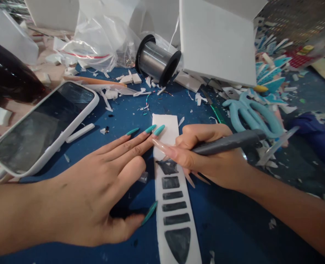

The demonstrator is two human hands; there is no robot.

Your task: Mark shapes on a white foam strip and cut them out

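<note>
On the blue surface (118, 106), white strip (175, 201) lies between both hands. Right hand (214, 156) closed around pen (228, 143), tip hidden; left hand (102, 183) flat, fingers straight, index tip on strip. I'd pin firmly, stroke slowly, keep skin off dark shapes (176, 219).

Blue tabletop (118, 119): white-cased smartphone (44, 126) toward left edge; clear zip bag (96, 42), tilted black-flanged spool (157, 60), white panel (217, 40) toward far edge; light-blue-handled scissors (235, 114) toward right edge; white scraps (136, 78) scattered between.
</note>
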